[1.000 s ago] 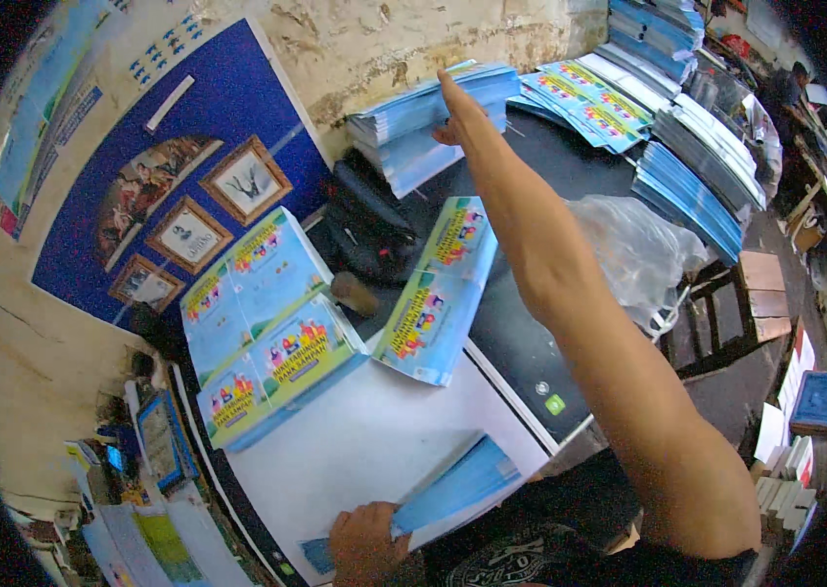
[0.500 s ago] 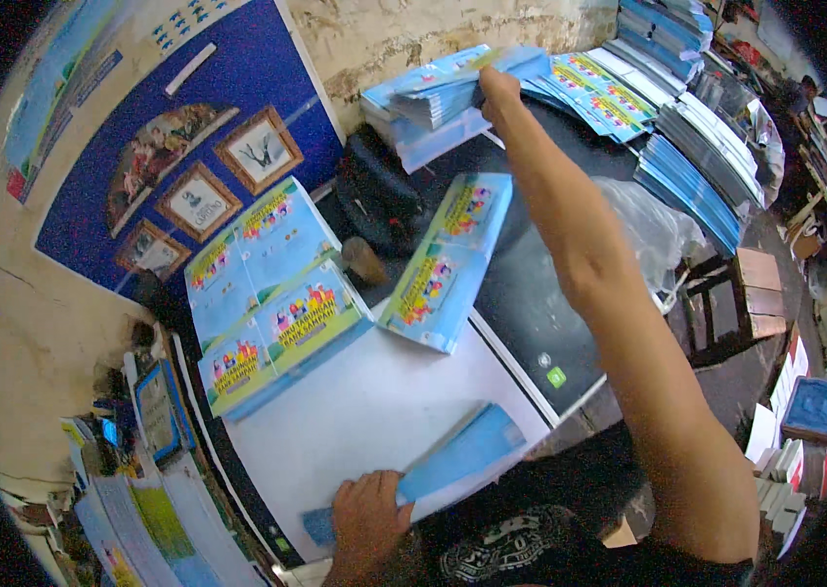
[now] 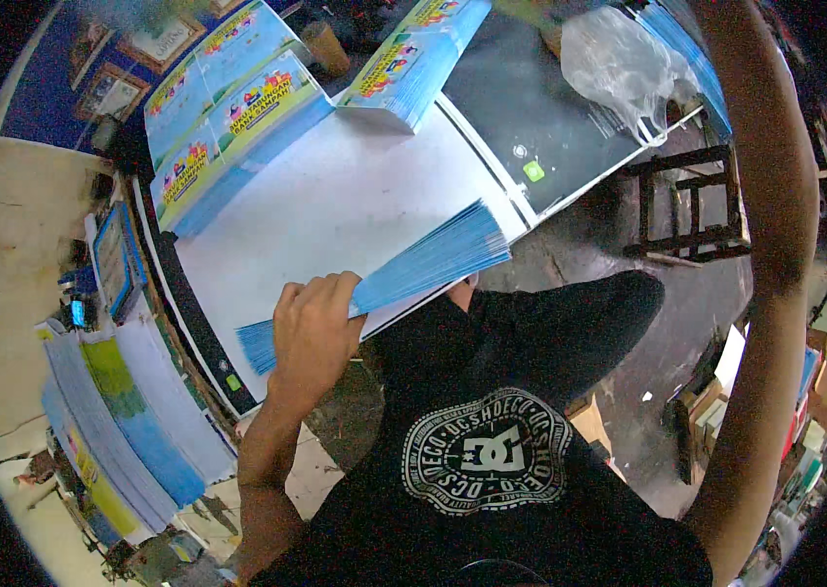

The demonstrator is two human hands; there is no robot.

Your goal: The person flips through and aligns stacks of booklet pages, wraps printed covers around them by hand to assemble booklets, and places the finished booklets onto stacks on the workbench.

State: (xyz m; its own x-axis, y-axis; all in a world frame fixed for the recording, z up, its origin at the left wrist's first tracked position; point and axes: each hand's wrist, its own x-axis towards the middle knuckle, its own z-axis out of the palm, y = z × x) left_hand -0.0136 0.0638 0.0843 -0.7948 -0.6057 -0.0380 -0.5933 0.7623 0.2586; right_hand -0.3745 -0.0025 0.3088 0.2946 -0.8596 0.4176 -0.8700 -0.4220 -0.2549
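Observation:
Near the front edge of the white table board (image 3: 306, 196), my left hand (image 3: 315, 328) is closed round a stack of thin blue booklets (image 3: 443, 254). Their edges fan apart toward the right, and the narrow end sticks out left of my hand. My right forearm (image 3: 775, 196) rises along the right side and leaves the picture at the top, so the right hand and anything in it are hidden. Farther back on the board lies a thick pile of printed blue-and-yellow booklets (image 3: 237, 108). A narrower pile of printed booklets (image 3: 403, 73) lies right of it.
A clear plastic bag (image 3: 619, 68) lies on the dark tabletop (image 3: 521, 88) at the back right. Below it stands a dark wooden stool (image 3: 692, 210). Tall paper stacks (image 3: 130, 421) stand at the left, beside a blue-framed object (image 3: 120, 259). A brown cup-like object (image 3: 323, 49) stands behind the piles.
The view has tilted downward, so the table's things sit higher. My right hand, earlier at the far booklet stack, has left the picture. My left hand keeps its hold; the blue booklets are more fanned.

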